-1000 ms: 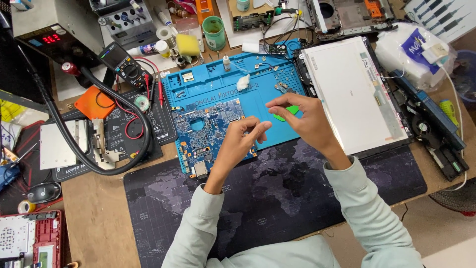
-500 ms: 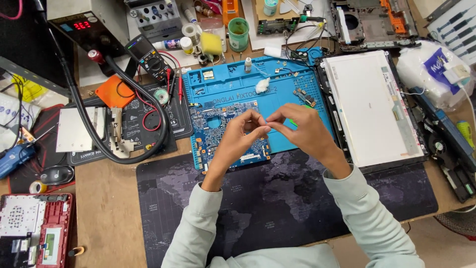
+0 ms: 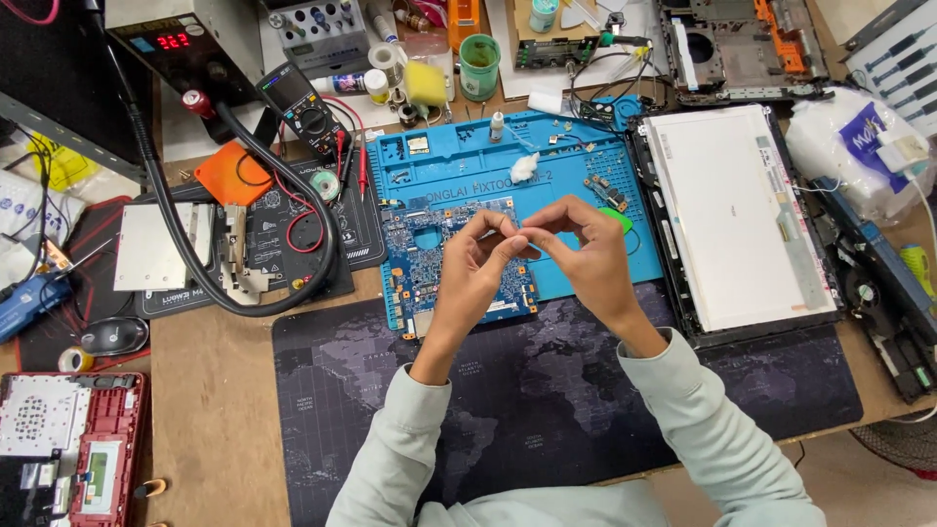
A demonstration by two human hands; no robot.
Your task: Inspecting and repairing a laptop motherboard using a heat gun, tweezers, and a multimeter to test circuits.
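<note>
Both hands meet in mid-air above the circuit board [image 3: 459, 259], which lies flat on the blue mat [image 3: 586, 176] on the counter [image 3: 215, 390]. The left hand [image 3: 478, 263] and right hand [image 3: 586, 254] have thumbs and forefingers pinched toward one another, fingertips almost touching, as though pinching something very small between them; whatever it is cannot be made out, so it is unclear which hand really grips it. The board sits directly under the left hand and a little to its left, its long axis running away from the person, so the left hand is the nearer of the two. The right hand hovers over bare mat just right of the board, partly covering a green pick [image 3: 619, 219]. A white cotton wad [image 3: 524, 167] lies on the mat beyond the hands, a laptop screen panel [image 3: 737, 220] lies right of the mat, and a multimeter [image 3: 305, 112] is well off to the left.
</note>
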